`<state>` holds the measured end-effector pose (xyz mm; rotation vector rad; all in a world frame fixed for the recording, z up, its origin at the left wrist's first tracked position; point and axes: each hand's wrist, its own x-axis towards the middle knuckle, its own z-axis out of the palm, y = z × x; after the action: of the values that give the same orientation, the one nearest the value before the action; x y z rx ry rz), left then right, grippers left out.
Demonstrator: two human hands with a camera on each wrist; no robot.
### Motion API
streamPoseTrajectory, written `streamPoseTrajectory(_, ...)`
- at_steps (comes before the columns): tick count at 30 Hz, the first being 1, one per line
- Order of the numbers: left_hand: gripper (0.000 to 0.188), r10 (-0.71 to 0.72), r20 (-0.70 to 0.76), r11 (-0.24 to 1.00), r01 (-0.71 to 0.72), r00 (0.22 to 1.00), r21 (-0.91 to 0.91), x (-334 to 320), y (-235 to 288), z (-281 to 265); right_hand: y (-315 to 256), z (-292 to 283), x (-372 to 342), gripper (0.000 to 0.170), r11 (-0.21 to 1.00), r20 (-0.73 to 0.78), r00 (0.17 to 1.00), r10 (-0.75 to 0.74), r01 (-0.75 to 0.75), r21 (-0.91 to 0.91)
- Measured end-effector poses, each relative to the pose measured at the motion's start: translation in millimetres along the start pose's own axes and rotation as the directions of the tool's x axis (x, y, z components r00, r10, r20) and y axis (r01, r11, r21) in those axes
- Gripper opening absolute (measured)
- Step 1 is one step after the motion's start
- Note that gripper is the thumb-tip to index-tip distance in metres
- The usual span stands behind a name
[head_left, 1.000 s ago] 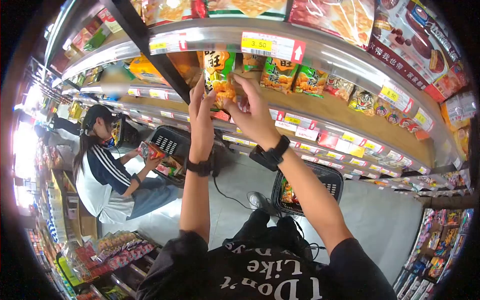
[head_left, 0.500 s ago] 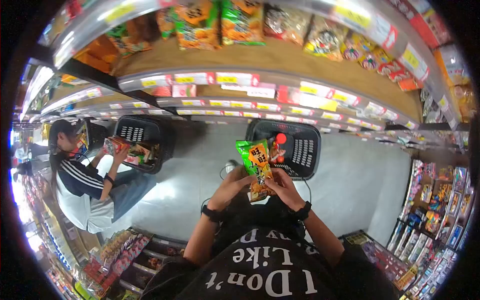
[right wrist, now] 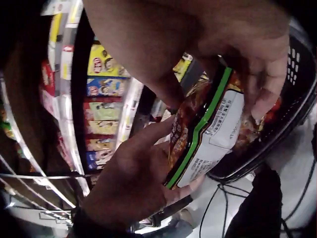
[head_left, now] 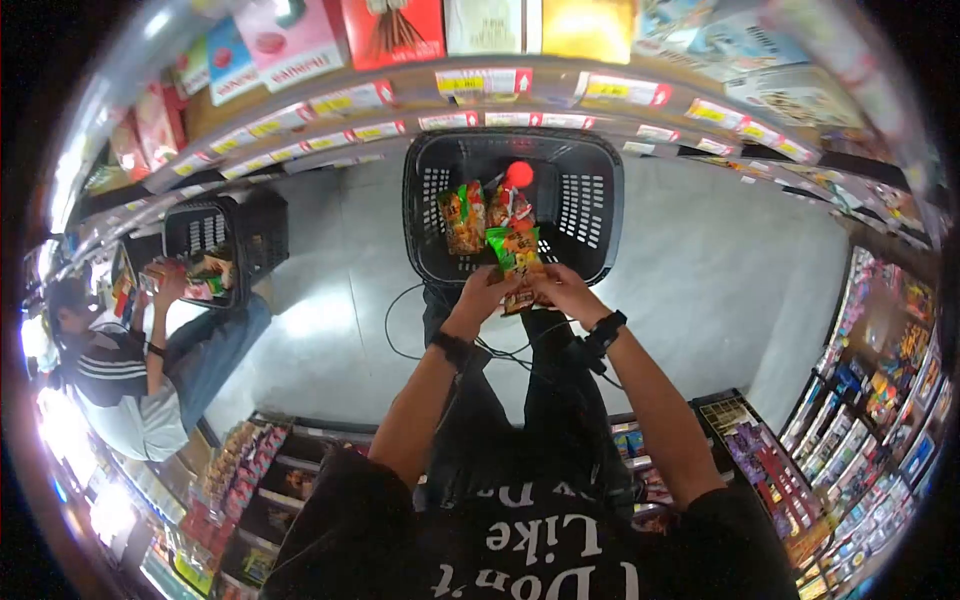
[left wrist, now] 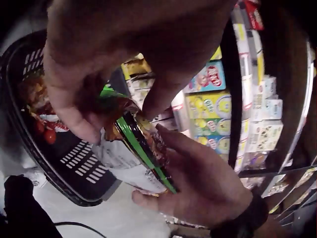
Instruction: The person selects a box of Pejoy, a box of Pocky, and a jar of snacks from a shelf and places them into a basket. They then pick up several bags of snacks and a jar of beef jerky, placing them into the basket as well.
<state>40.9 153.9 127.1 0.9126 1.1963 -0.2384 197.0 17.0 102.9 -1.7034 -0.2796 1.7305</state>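
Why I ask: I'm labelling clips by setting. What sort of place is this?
Probably a grocery shop: rectangular white-and-yellow price tags line the long shelves, and a black slotted plastic basket holds a shiny orange-and-green plastic snack packet.

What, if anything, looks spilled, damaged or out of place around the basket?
Nothing looks spilled, and the held snack bag shows no visible tear. The one oddity is a loose black cable looping by the person's legs, near the basket; it looks out of place there and could perhaps snag.
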Motion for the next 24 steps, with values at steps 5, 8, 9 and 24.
streamPoseTrajectory(5,0.042,0.339,0.126,0.940,-0.342,0.932,0.004,170.6,-137.6,-0.3,68.9,-30.6,103.6,0.045,0.999,0.059,0.998,-0.020,0.022,-0.035)
streamPoseTrajectory(8,0.056,0.418,-0.050,0.906,-0.421,0.907,-0.052,208.9,-137.1,3.0,91.3,-29.0,159.6,0.044,0.997,-0.022,1.000,-0.006,0.004,-0.079)
streamPoseTrajectory(9,0.061,0.491,-0.135,0.869,-0.495,0.861,-0.003,206.3,-127.2,1.0,98.2,-24.8,178.0,0.044,0.998,-0.089,0.995,-0.037,0.032,-0.057)
streamPoseTrajectory(24,0.049,0.631,-0.072,0.755,-0.589,0.773,0.287,34.6,-66.2,-60.9,52.0,11.0,80.0,0.030,0.995,-0.307,0.947,-0.099,0.095,-0.028)
